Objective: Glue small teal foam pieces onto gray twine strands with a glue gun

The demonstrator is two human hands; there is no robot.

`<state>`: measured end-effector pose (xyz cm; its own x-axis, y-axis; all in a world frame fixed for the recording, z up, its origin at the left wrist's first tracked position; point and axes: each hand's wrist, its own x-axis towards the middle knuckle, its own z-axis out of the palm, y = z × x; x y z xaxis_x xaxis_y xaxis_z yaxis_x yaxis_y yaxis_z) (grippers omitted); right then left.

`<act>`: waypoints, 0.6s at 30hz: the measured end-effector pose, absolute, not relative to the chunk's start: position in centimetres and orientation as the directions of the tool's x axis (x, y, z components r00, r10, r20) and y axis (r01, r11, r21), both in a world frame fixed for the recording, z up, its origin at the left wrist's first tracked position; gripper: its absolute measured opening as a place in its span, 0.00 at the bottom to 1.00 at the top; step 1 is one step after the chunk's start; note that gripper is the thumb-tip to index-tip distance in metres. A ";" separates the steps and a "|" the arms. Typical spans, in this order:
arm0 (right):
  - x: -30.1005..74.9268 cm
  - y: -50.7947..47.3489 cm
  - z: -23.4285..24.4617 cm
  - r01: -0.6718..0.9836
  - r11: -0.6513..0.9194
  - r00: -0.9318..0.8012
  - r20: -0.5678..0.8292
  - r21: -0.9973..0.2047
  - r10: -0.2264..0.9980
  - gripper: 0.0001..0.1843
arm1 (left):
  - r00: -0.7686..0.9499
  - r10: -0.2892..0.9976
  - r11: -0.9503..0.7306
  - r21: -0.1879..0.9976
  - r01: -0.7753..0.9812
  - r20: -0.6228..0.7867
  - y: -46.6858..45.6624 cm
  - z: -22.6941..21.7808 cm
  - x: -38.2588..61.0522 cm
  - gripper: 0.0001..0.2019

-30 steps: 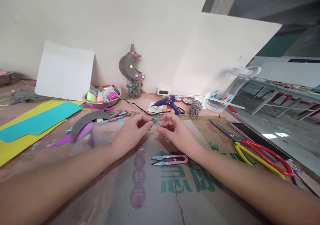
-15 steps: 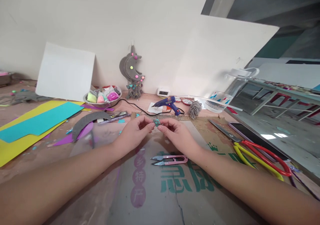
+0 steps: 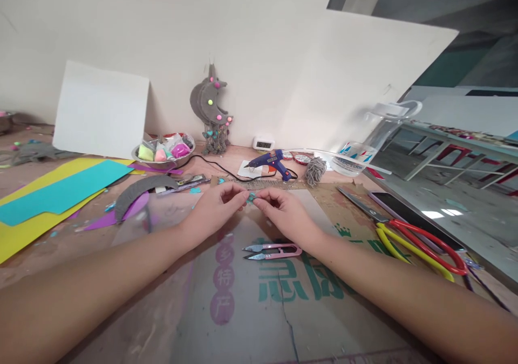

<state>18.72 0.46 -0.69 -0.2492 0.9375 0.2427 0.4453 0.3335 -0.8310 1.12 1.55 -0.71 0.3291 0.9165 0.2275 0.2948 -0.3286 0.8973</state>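
My left hand [image 3: 216, 208] and my right hand [image 3: 283, 213] meet over the middle of the cardboard sheet [image 3: 259, 299]. Both pinch a small teal piece [image 3: 251, 197] between their fingertips. The piece is tiny and its shape is hard to make out. A pair of pink thread snips [image 3: 273, 252] lies on the cardboard just below my right hand.
Red-and-yellow scissors [image 3: 416, 242] and a phone [image 3: 408, 215] lie at the right. A blue glue gun [image 3: 273, 163], grey yarn [image 3: 314, 170] and a clear jug [image 3: 364, 148] sit behind. A bowl of clay packets [image 3: 164, 151], teal and yellow sheets [image 3: 52, 197] and a grey felt moon [image 3: 210, 102] are at the left.
Both hands have stayed together on the teal piece, with the fingertips closing in slightly. The view has tipped a little, shifting everything up in the picture.
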 end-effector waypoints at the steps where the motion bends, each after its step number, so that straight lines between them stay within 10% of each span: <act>1: 18.7 0.5 -0.7 0.448 0.336 -0.254 0.243 -0.829 0.936 0.12 | 0.328 0.917 -0.328 0.895 0.302 0.226 1.5 -0.7 1.1 0.14; 18: 19.0 0.6 -1.0 0.482 0.367 -0.255 0.273 -0.796 0.928 0.12 | 0.372 0.898 -0.342 0.906 0.250 0.236 1.5 -0.7 1.1 0.17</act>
<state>19.01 0.62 -0.96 -0.2551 0.9276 0.2728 0.4819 0.3666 -0.7959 1.11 1.52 -0.70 0.3717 0.8978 0.2362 0.2500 -0.3418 0.9059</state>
